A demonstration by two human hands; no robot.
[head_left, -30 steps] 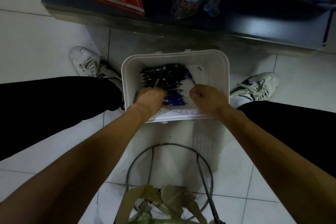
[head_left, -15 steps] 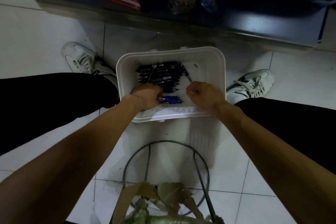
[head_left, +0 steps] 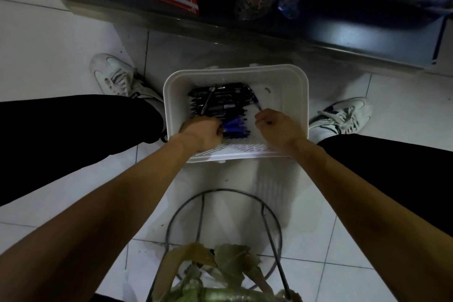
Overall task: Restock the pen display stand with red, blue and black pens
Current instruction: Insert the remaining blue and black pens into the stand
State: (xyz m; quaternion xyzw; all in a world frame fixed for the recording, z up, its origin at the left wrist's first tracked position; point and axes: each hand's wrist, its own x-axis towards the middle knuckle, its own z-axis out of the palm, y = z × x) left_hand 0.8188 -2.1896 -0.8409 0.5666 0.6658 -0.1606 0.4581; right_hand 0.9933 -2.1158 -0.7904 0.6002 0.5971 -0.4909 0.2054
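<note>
On the floor (head_left: pixel 49 44) between the person's shoes stands a white bin (head_left: pixel 289 95), and all the pens in view lie in its left half. The black pens (head_left: pixel 220 102) are stacked toward the far wall, and the blue pens (head_left: pixel 236 126) form a small bunch at the near edge of the pile. Both lots lie with their long axes across the bin, left to right. No red pens can be made out.

The left hand (head_left: pixel 202 131) is nearer the stock: its fingers curl round the left ends of the blue pens, so the bunch runs out to the right of its knuckles. The right hand (head_left: pixel 275 126) is just beside the bunch's other end, apart from it, with fingers curled. It appears to pinch a lone pen (head_left: pixel 256 103) that slants up and left from its knuckles, though the grip itself is dim.

A lift of the bunch probably needs only to clear the bin's near wall. A wire basket (head_left: pixel 220 190) stands close behind the wrists, and a dark shelf (head_left: pixel 318 39) crosses beyond the bin. No display stand shows, so I cannot tell which way the pens must travel.
</note>
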